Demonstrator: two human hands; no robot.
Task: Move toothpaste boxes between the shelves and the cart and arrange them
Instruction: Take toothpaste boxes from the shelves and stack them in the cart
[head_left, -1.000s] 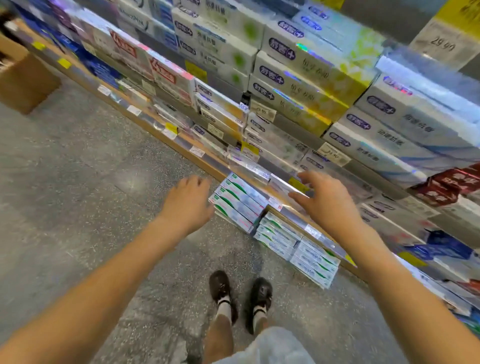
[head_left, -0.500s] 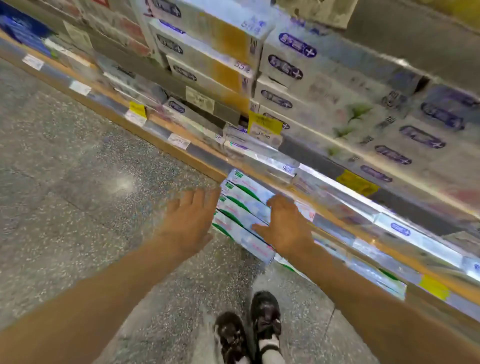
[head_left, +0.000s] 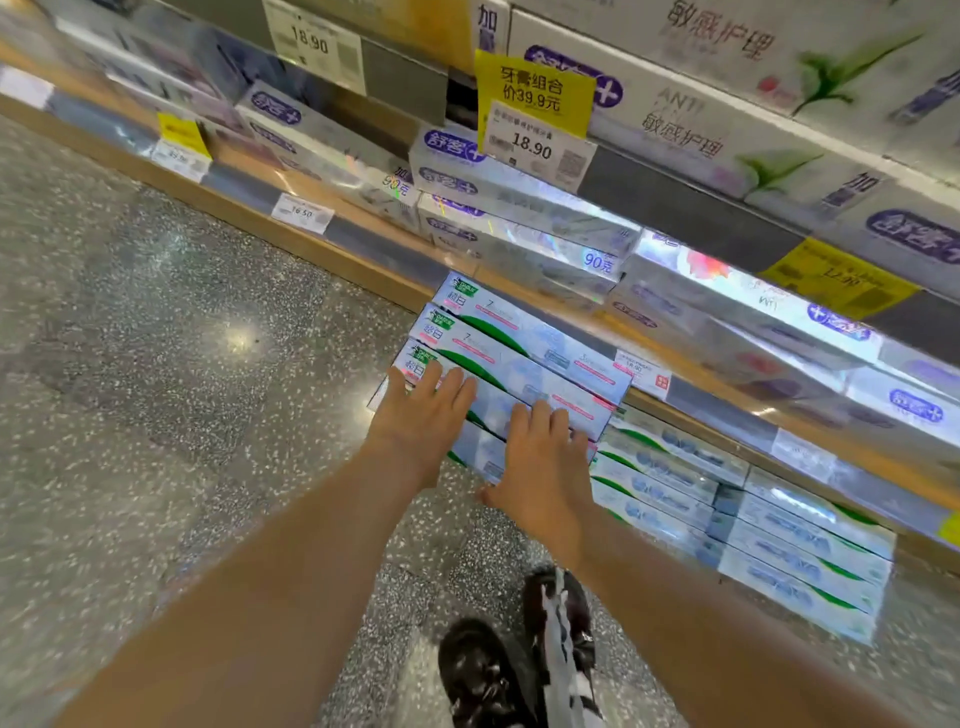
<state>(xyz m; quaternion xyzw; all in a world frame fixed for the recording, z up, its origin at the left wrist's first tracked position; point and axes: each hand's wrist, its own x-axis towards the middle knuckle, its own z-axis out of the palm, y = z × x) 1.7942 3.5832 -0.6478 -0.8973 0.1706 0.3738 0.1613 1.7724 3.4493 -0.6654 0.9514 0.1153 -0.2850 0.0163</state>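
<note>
A stack of white-and-green toothpaste boxes (head_left: 524, 343) stands on the floor against the base of the shelf. My left hand (head_left: 421, 415) lies flat on the left end of the stack's front boxes, fingers straight. My right hand (head_left: 540, 467) rests on the same stack a little to the right, fingers spread over the box faces and thumb down at the lower edge. Neither hand has a box lifted. More stacks of the same boxes (head_left: 675, 467) sit to the right along the shelf base.
The lowest shelf (head_left: 363, 270) has a wooden front edge with price tags. White-and-purple toothpaste boxes (head_left: 519, 208) fill the shelves above, with a yellow price sign (head_left: 532, 98). Speckled grey floor (head_left: 156, 389) spreads to the left. My black shoes (head_left: 498, 670) stand below the stack.
I have bent lower and closer to the floor stack. Both hands moved forward onto the white-and-green boxes; the right hand came down from the shelf edge to the stack.
</note>
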